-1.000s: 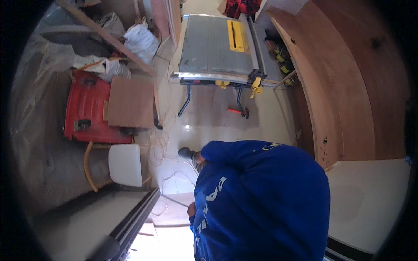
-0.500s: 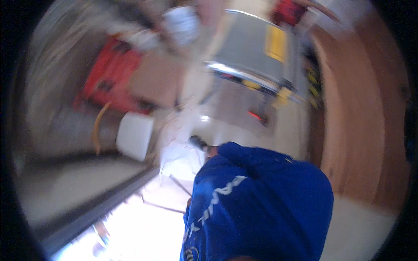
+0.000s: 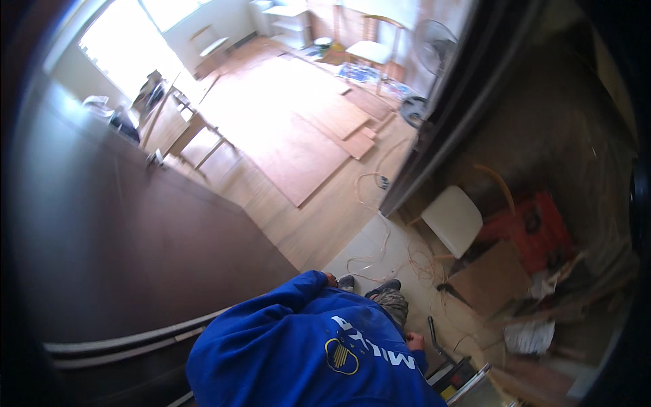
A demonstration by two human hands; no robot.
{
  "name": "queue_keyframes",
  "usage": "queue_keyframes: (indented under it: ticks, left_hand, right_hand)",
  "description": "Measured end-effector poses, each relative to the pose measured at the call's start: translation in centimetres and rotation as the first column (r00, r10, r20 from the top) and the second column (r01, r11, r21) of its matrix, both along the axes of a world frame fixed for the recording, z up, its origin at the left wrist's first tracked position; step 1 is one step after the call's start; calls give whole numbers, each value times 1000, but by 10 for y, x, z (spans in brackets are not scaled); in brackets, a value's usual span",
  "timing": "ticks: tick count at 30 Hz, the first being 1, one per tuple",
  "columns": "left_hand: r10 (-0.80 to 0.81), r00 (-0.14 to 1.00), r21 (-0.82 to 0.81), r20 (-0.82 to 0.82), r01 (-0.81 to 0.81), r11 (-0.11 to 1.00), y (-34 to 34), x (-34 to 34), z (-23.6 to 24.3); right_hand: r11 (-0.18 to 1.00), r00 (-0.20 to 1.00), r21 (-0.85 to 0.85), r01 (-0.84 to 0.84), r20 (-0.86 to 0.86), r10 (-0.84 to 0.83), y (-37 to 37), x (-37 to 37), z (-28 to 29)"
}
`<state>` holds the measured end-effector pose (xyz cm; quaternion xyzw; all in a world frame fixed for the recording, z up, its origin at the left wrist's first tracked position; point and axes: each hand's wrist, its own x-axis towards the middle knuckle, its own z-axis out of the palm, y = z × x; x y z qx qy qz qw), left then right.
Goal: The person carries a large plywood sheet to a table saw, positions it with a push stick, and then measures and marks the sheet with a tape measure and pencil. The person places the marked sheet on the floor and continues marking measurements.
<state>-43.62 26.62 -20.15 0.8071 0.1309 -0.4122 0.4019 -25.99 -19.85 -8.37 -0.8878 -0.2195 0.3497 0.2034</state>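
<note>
- Apparently the nearest thing to the right hand (image 3: 414, 340) is a bent black bar (image 3: 435, 335), just beside it at the lower right, by a silver-edged machine (image 3: 473, 384) that the picture cuts off; contact cannot be made out.
- The bar looks like stiff metal, probably hard to flex and, if joined to the machine, heavy to shift; its straight upper length would offer the easiest hold.
- Neither hand shows its fingers clearly: the right ones may be curled, but I cannot tell whether they are open or closed, and the left hand (image 3: 331, 279) is mostly hidden beyond its blue cuff.
- Near the feet, on the floor, lies a loose orange cable (image 3: 424, 261), likely light, limp and quick to tangle; best lifted by several loops together.
- As for writing, the blue sweatshirt (image 3: 271, 353) carries large white capitals and a round yellow emblem (image 3: 341, 357), upside down in this view. No label can be read on the bar or the cable.
</note>
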Motion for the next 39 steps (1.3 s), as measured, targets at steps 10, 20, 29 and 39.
queue_keyframes:
  ticks: [10, 20, 29, 39]
  left_hand:
    - [-258, 951, 347, 173, 186, 919, 28, -114, -31]
    - [416, 900, 234, 129, -435, 869, 91, -79, 11]
    - [990, 104, 187, -93, -975, 120, 160, -22, 70]
    - [894, -399, 254, -205, -904, -345, 212, -32, 87]
  right_hand:
    - [928, 951, 210, -309, 78, 299, 53, 57, -22]
    - [788, 814, -362, -498, 117, 569, 201, 199, -119]
    - [958, 950, 12, -288, 132, 284, 297, 268, -67]
    - [802, 917, 456, -386, 93, 389, 501, 266, 114]
